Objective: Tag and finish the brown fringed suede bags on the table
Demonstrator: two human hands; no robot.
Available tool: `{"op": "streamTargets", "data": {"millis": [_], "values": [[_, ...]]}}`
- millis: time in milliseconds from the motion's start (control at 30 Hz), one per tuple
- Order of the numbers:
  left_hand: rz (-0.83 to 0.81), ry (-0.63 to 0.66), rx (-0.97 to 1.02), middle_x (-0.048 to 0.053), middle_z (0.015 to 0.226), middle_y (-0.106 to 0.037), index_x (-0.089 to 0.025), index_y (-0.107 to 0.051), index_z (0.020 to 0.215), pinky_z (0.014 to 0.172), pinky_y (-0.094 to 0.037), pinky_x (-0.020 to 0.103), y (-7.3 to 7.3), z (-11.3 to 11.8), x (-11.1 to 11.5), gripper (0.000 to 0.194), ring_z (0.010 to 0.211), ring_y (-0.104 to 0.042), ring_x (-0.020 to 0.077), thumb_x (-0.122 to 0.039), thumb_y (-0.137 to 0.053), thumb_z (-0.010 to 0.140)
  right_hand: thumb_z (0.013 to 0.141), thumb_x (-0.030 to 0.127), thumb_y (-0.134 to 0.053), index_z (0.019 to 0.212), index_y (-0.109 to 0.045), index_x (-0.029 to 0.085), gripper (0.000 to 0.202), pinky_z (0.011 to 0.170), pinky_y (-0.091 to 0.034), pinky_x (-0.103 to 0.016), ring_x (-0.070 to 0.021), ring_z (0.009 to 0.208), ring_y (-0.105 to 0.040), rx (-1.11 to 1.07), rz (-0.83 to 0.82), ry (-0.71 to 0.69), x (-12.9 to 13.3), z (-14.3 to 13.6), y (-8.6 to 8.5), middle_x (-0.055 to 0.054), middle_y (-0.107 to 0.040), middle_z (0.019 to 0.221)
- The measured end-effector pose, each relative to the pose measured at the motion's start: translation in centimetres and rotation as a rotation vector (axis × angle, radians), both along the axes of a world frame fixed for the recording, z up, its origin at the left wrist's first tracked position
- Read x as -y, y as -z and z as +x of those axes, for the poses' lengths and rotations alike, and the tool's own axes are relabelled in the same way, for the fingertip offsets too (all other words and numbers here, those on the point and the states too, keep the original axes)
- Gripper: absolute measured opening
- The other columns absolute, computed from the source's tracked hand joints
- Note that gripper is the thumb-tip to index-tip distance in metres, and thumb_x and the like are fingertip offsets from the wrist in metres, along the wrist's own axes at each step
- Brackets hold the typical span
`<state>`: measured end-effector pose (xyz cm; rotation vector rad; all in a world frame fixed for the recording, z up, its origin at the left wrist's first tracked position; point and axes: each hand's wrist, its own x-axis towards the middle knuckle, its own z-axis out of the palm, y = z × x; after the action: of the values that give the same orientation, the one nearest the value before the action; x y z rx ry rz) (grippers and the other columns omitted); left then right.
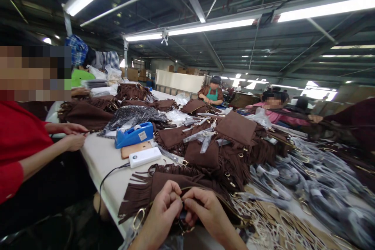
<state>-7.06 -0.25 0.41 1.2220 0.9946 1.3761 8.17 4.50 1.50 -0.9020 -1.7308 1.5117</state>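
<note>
A brown fringed bag (172, 179) lies at the table's near edge, its gold zipper edge curving to the right. Over its opening, my left hand (168, 203) and my right hand (202, 207) meet with fingertips pinched close together. Whatever they pinch is too small or too covered to make out. A gold ring (138, 218) with plastic wrap sits beside my left wrist. Beyond the bag are a white power bank (145, 157) with a black cable, a phone (136, 150) and a blue tape dispenser (134, 134).
More brown fringed bags (236, 127) are heaped across the table (99, 152). Plastic-wrapped straps (325, 203) and tan tags with white strings (281, 218) lie to the right. A co-worker in red (26, 144) works close at left; other people sit farther back.
</note>
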Motion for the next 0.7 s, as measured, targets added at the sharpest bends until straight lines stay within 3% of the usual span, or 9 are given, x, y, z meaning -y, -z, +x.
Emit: {"op": "streamTargets", "data": {"millis": [200,400,600,700], "values": [[-0.008,0.012,-0.031,-0.011,0.056,-0.041,-0.021,-0.042,0.087,0.052,-0.026,0.021,-0.13,-0.34,0.15,0.014,0.052,-0.032,0.0082,-0.028,-0.053,0.082,0.080,0.062,-0.063,0.074,-0.066,0.014,0.049,0.046,-0.050,-0.020,-0.0109,0.043,-0.059,0.030,0.103,-0.015,0.26,-0.06,-0.57,-0.001,-0.064,0.053],[-0.013,0.034,0.014,-0.011,0.058,-0.040,-0.021,-0.042,0.088,0.051,-0.024,0.020,-0.24,-0.50,0.02,0.016,0.052,-0.030,0.0080,-0.029,-0.054,0.081,0.080,0.062,-0.063,0.075,-0.064,0.014,0.048,0.046,-0.051,-0.021,-0.0118,0.043,-0.060,0.005,0.067,-0.011,0.19,-0.09,-0.43,-0.002,-0.064,0.053],[0.000,0.050,0.012,-0.011,0.057,-0.042,-0.021,-0.042,0.087,0.052,-0.026,0.021,-0.34,-0.37,0.10,0.015,0.052,-0.033,0.0083,-0.027,-0.054,0.080,0.088,0.046,-0.057,0.075,-0.062,0.016,0.033,0.048,-0.051,-0.022,-0.0123,0.045,-0.060,0.076,0.142,-0.044,0.30,-0.16,-0.51,-0.001,-0.063,0.057],[0.004,0.025,-0.036,-0.010,0.058,-0.041,-0.021,-0.042,0.086,0.052,-0.027,0.020,-0.16,-0.34,0.13,0.012,0.053,-0.033,0.0086,-0.025,-0.052,0.081,0.093,0.033,-0.048,0.073,-0.058,0.018,0.026,0.049,-0.048,-0.020,-0.0118,0.048,-0.059,0.171,0.321,-0.061,0.40,0.03,-0.78,0.000,-0.060,0.062]]}}
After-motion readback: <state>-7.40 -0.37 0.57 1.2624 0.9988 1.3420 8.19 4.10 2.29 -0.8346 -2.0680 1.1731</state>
